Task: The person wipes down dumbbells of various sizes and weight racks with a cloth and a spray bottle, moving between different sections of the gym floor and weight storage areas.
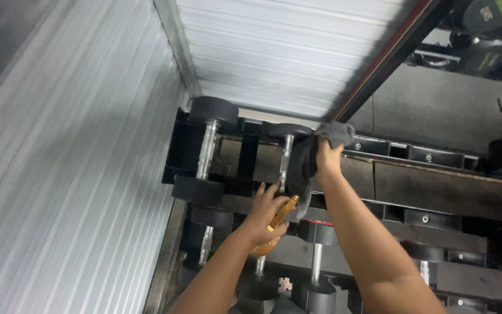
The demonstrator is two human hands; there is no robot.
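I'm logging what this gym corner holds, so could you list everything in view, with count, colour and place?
Black round-headed dumbbells with chrome handles: two on the top shelf, at least four more partly seen on the shelves below.
Black metal dumbbell rack: one, tiered, running from centre to right edge.
Grey cleaning cloth: one, draped over the second top-shelf dumbbell, under the right hand.
Amber spray bottle: one, in the left hand, in front of the rack.
White corrugated metal wall: two panels meeting in a corner, left and top.
Dark weight plates: several, top right corner, blurred.
Left hand: one, gripping the bottle.
Right hand: one, pressing the cloth.
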